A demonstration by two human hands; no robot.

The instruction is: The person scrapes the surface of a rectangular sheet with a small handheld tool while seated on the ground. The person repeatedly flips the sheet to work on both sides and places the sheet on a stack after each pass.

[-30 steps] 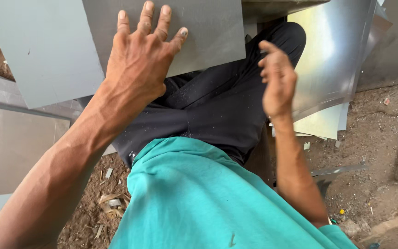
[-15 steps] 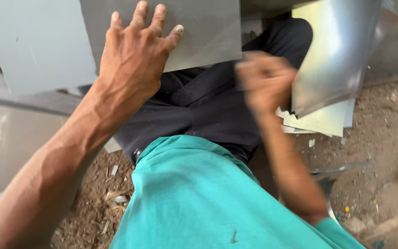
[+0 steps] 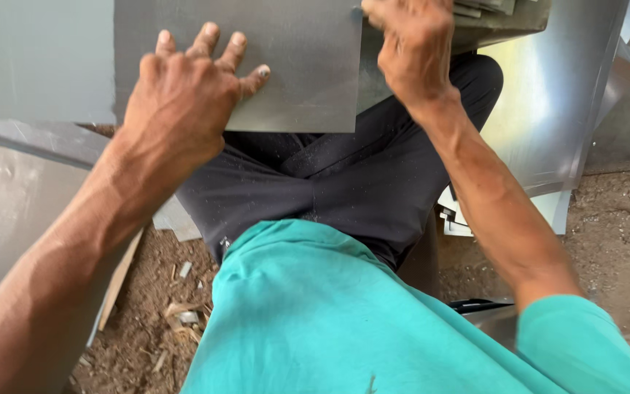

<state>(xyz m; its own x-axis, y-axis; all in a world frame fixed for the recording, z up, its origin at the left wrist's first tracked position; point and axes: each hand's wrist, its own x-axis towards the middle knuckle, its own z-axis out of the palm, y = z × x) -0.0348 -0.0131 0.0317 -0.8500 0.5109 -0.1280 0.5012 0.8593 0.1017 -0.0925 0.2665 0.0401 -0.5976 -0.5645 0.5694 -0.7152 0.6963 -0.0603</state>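
One flat grey metal sheet lies across the person's lap, at the top centre of the view, its near edge over the thighs. The left hand rests palm-down on the sheet's lower left part, its fingers spread wide and pressed flat, holding nothing. The right hand sits at the sheet's right edge, closed into a fist; whether it grips the edge or something else cannot be told, as its fingers curl away from view.

Around the sheet, counted: a second grey sheet lies to the left, its edge overlapping or touching the first. A larger dull panel lies lower left, partly under the left forearm. One shiny curved sheet stands to the right, behind the right forearm, with pale offcuts under its lower edge. A stack of thin metal pieces shows at the top right, above the right hand; their count cannot be made out.

The person wears dark trousers and a teal shirt, which hides the lower centre. The earth floor carries small scraps and chips. A dark object shows just beside the right elbow, mostly hidden.
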